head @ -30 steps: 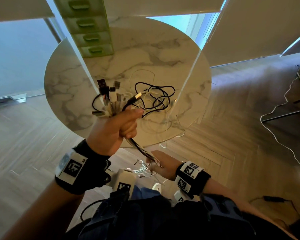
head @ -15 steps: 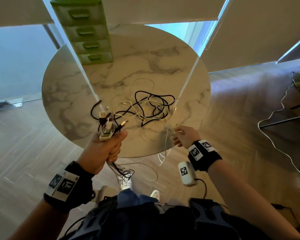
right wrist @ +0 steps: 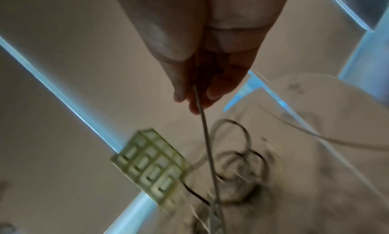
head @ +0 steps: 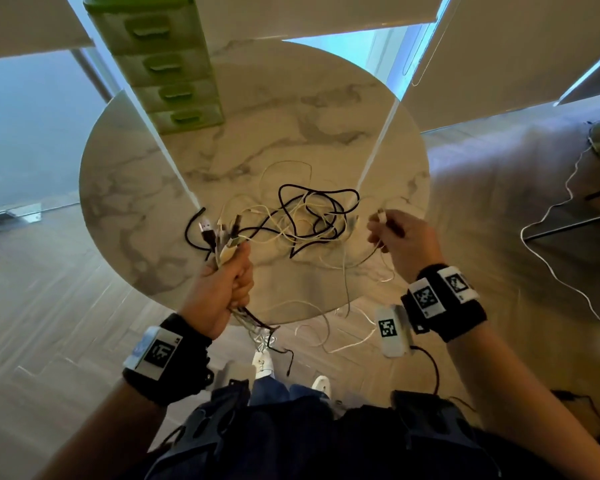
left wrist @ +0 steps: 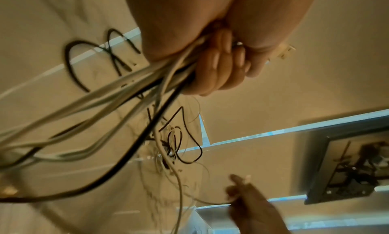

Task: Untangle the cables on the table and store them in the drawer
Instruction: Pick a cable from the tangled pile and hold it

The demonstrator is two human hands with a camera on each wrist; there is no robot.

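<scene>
At the upper left of the head view, a green drawer unit (head: pixel 163 64) stands at the far edge of the round marble bench (head: pixel 125 202), its drawers shut. Lower left of centre, the left hand (head: pixel 222 289) makes a closed grip round a bundle of cable ends (head: pixel 222 237); plugs stick up above the fist, and black and white leads trail from below it toward the floor. The left wrist view shows the fingers (left wrist: pixel 219 68) curled tight about these leads. In the middle of the frame, a tangle of black and white cables (head: pixel 309 220) lies on the bench, strands spilling over the near edge. Right of centre, the right hand (head: pixel 402 244) pinches a thin white cable (head: pixel 381 216) near its plug, raised just above the bench; the right wrist view shows it running down from the fingertips (right wrist: pixel 179 94) toward the tangle.
</scene>
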